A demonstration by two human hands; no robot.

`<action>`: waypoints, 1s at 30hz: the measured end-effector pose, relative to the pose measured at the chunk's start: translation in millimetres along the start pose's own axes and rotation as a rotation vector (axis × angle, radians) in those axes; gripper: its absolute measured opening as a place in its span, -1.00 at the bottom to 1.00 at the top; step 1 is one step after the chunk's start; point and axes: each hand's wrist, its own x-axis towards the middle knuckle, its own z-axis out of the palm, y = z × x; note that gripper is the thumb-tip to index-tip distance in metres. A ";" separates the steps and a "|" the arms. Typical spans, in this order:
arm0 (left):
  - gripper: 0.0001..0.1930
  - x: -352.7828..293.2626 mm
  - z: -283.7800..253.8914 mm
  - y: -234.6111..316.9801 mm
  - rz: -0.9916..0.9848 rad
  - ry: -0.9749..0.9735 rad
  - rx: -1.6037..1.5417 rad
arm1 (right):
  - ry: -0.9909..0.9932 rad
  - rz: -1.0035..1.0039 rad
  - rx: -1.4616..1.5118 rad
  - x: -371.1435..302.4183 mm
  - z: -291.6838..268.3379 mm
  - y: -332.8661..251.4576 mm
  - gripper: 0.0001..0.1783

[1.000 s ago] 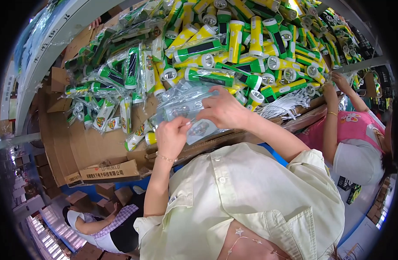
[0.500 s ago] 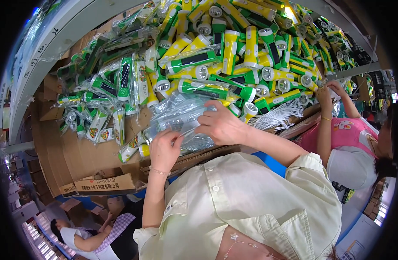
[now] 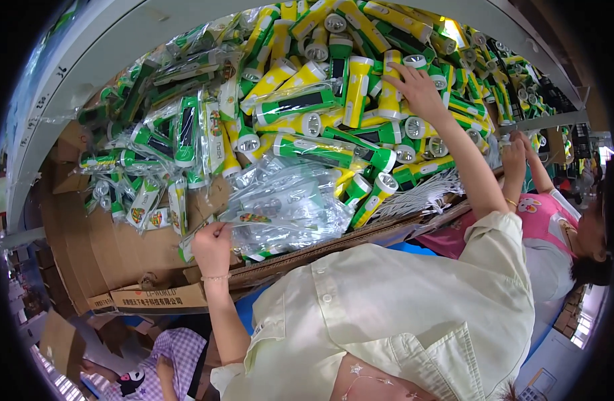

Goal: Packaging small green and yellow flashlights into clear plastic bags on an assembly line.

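Fingers of the left hand, in the head view, pinch a clear bag by its edge; the right hand's are spread over a yellow flashlight. Leftward, some bagged flashlights lie done; many loose flashlights remain unbagged.

I counted one left hand and one right hand, two co-workers, one pile of clear bags, one bundle of white cables and dozens of flashlights, too many to number.
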 end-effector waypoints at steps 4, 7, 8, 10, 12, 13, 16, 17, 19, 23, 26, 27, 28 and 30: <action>-0.72 4.8 6.0 5.0 0.133 0.002 0.123 | 0.023 -0.075 0.038 10.7 -2.1 1.1 -0.42; -0.70 -1.2 -0.9 24.6 0.077 -0.077 0.165 | 0.042 0.375 0.551 34.8 -41.7 -44.2 -0.70; -0.68 -1.5 -2.0 26.9 0.046 -0.127 0.145 | 0.105 0.412 0.759 38.8 -57.7 -67.6 -0.69; -0.68 -5.3 0.9 31.1 0.092 -0.055 0.152 | 0.240 0.259 1.018 40.2 -79.8 -116.3 -0.62; -0.71 -13.6 4.2 40.7 0.200 0.026 0.144 | 0.181 -0.031 1.382 37.0 -88.3 -165.3 -0.57; -0.71 -15.1 8.3 44.0 0.212 0.025 0.140 | 0.043 -0.140 1.689 35.8 -85.8 -186.8 -0.57; -0.83 -25.8 17.5 49.8 0.308 0.045 0.058 | -0.249 -0.097 1.581 17.9 -61.1 -232.6 -0.50; -0.83 -28.1 16.4 51.9 0.314 0.047 0.060 | -0.214 -0.150 1.484 11.8 -60.0 -239.8 -0.48; -0.83 -31.8 13.4 56.8 0.173 -0.101 -0.043 | 0.037 -0.273 1.202 3.7 -48.8 -247.3 -0.42; -0.81 -39.7 27.5 38.2 0.462 -0.028 -0.165 | -0.082 -0.160 0.756 0.3 -49.9 -254.8 -0.43; -0.81 -54.1 11.9 24.7 0.195 -0.003 -0.234 | -0.243 -0.206 0.483 6.8 -65.4 -260.3 -0.47; -0.80 -49.2 11.9 36.6 0.199 0.009 -0.218 | -0.249 -0.147 0.466 3.6 -68.0 -258.9 -0.47; -0.79 -44.6 20.4 40.6 0.260 -0.008 -0.095 | -0.348 -0.138 0.347 -2.5 -72.0 -262.2 -0.45; -0.78 -50.6 24.7 48.3 0.336 0.024 -0.062 | -0.444 -0.156 0.228 -6.6 -71.5 -284.3 -0.42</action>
